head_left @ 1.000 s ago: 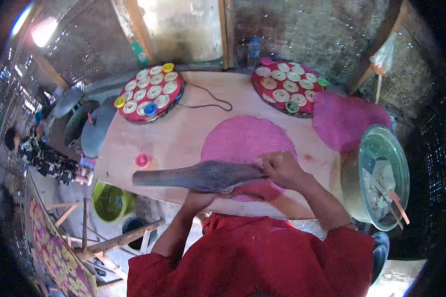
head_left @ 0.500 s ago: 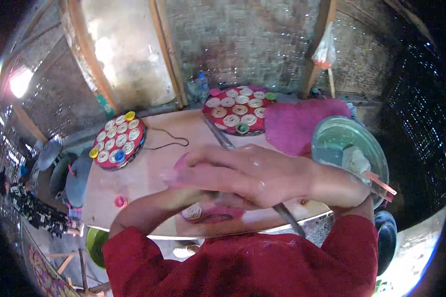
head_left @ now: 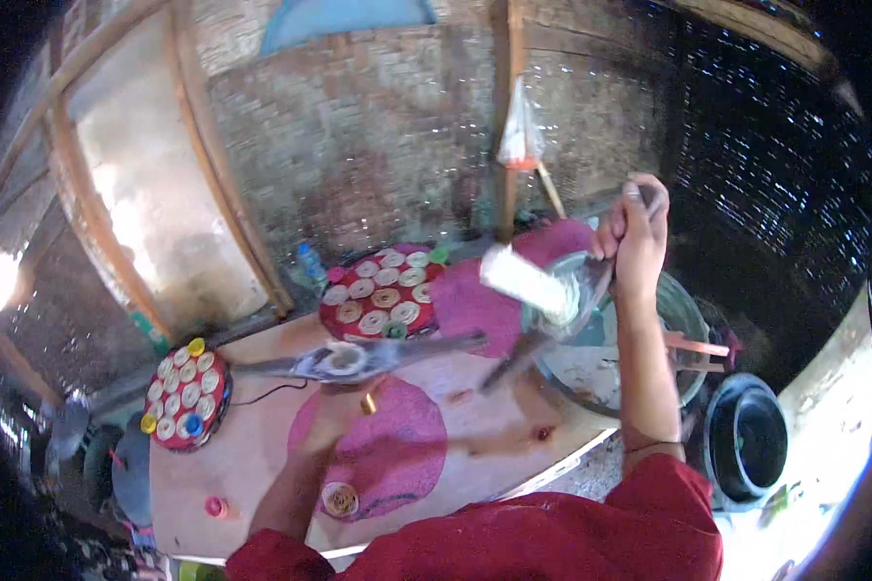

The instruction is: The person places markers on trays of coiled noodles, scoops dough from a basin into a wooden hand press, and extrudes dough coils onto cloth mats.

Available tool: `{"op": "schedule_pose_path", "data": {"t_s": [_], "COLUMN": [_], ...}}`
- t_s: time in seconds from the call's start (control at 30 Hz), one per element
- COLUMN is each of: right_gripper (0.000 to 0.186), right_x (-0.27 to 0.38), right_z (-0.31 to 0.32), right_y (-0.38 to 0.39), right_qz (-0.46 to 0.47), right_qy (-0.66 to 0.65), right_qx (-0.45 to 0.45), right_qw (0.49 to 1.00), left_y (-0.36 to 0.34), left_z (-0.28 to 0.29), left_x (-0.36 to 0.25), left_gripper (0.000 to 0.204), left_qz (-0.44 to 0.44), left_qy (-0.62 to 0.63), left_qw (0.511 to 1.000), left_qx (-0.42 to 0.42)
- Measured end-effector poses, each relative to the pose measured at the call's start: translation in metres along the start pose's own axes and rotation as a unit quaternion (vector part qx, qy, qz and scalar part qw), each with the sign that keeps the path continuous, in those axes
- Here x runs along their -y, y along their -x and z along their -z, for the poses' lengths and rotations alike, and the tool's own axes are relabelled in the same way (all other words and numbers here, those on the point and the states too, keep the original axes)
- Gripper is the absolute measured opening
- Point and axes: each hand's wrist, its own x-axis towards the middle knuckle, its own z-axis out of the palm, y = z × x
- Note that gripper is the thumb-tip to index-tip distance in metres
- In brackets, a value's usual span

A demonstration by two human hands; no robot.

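My right hand [head_left: 638, 237] is raised at the right, fingers closed round one end of a dark bar [head_left: 515, 360], seemingly the upper half of a two-handled dough press. From the bar's middle sticks out a white cylinder [head_left: 523, 279], blurred. My left hand [head_left: 331, 426], smeared by motion, is under the press's lower half [head_left: 344, 360], a long grey bar with a round opening in its middle, and appears to hold it up. Below lies a round pink sheet [head_left: 412, 426] with one coil of dough [head_left: 340, 499] near its front edge.
Two red round trays with dough coils and coloured cups stand on the table, one at left [head_left: 225, 412], one at back [head_left: 334, 315]. A green basin [head_left: 693, 315] of water is at right, beside stacked dark tubs [head_left: 746, 436]. A pink cup [head_left: 216, 506] sits front left.
My hands were together over the table, one on the other. The press halves are now apart: my right hand has risen to the right, my left stays lower left. The view has turned rightward.
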Motion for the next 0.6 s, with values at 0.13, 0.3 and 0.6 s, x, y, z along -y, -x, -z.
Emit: {"op": "schedule_pose_path", "data": {"t_s": [0.13,0.3,0.6], "right_gripper": [0.011,0.028,0.035], "right_x": [-0.048,-0.093,0.012], "right_z": [0.034,0.028,0.251], "right_y": [0.012,0.098,0.072], "right_qz": [0.042,-0.271,-0.085], "right_qy": [-0.14,-0.164,0.908], "right_qx": [-0.238,-0.122,0.307], "right_qw": [0.96,0.941,0.273], "left_y": [-0.037,-0.02,0.051], "left_z": [-0.066,-0.018,0.121], "left_x": [-0.008,-0.085,0.034], "left_gripper": [0.031,0.032,0.033], "left_qz": [-0.241,-0.335,-0.294], "left_qy": [0.223,0.591,0.406], "left_qw": [0.912,0.713,0.812], "left_qx": [-0.247,-0.172,-0.3]}}
